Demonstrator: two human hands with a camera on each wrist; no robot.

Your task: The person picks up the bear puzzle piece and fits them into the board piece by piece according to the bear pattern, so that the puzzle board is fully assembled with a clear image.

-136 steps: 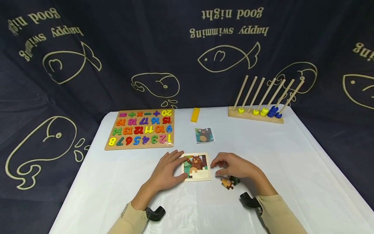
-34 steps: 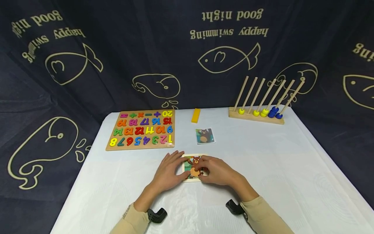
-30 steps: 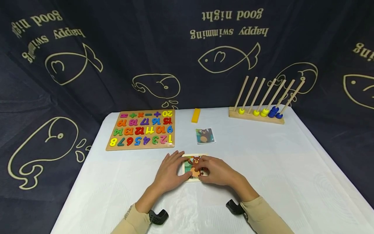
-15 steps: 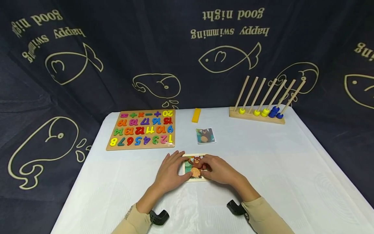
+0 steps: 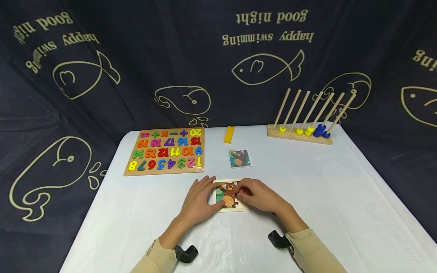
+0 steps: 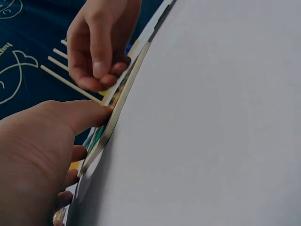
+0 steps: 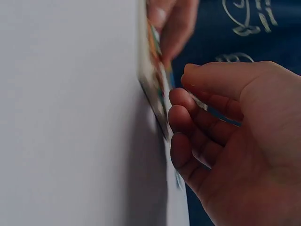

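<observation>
A small wooden tray jigsaw puzzle with a bear picture lies in front of me, bare pale wood showing at its lower right. My left hand spans its left side, the thumb pressing near the lower edge and the fingers spread along the upper left. Over its right side is my right hand, loosely bent; in the right wrist view this hand has nothing between thumb and fingers. A small dark thing, like a puzzle piece, peeks out beneath the right wrist, mostly hidden.
Beyond the puzzle lies a bear picture card, with a yellow block behind it. A number board is at the back left. At the back right stands a wooden peg counter with yellow and blue beads. A dark patterned cloth hangs behind.
A bear piece from the table on the right now sits in the tray's lower middle. My right hand came left onto the puzzle, then drew back slightly right. My left hand stayed in place.
</observation>
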